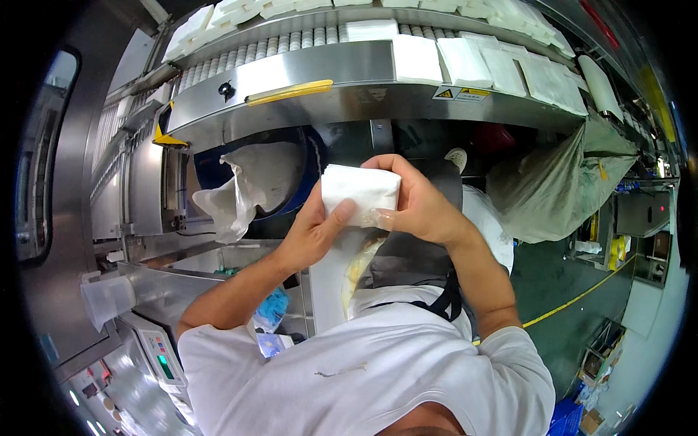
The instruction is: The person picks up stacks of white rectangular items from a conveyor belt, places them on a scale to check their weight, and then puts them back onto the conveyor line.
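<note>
A small stack of folded white tissues is held in front of my body, its flat face turned up. My left hand grips the left side, thumb lying over the lower edge. From the right, my right hand closes round the other end, its thumb near the lower right corner. Something shiny, perhaps clear film, shows beside that thumb. Fingers under the stack are hidden. Below it, a strip of clear, yellowish plastic film hangs beside a white surface near my lap.
Ahead runs a steel ledge carrying stacks of white tissues, with a roller conveyor behind. A blue bin with a white liner stands front left. Left are a scale and a plastic tub; right, a large translucent bag.
</note>
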`<state>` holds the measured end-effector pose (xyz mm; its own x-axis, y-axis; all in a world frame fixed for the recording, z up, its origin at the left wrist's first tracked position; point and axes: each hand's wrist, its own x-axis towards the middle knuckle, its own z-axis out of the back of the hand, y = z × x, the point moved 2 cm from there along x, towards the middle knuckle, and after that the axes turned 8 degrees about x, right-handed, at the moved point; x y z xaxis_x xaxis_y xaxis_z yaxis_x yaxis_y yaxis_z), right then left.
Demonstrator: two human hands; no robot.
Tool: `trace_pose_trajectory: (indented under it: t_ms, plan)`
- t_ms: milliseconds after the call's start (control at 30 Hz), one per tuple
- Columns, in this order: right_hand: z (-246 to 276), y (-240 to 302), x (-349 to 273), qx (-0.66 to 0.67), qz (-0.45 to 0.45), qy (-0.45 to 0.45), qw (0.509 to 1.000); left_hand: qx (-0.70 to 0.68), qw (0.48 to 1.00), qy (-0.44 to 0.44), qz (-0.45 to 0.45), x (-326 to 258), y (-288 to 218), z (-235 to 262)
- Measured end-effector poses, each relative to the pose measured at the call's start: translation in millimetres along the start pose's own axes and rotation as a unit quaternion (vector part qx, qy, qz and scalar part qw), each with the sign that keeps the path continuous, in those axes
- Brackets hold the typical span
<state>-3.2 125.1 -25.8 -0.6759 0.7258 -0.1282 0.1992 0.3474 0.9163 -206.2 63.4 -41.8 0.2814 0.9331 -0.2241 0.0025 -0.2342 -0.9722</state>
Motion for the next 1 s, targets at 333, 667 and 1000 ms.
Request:
trace_pose_trajectory:
  t_ms: [333, 667, 1000]
  plan:
    - [3, -18, -12, -0.074, 0.031, -0.023, 0.997, 0.115, 0.992, -0.015, -0.043, 4, 1, 1]
    - [6, -44, -14, -0.107, 0.047, -0.135, 0.984, 0.038, 0.995, -0.088, 0.020, 12, -9, 5]
    - [6, -54, -18, 0.084, 0.058, -0.078, 0.992, 0.091, 0.994, -0.059, -0.008, 17, -19, 9]
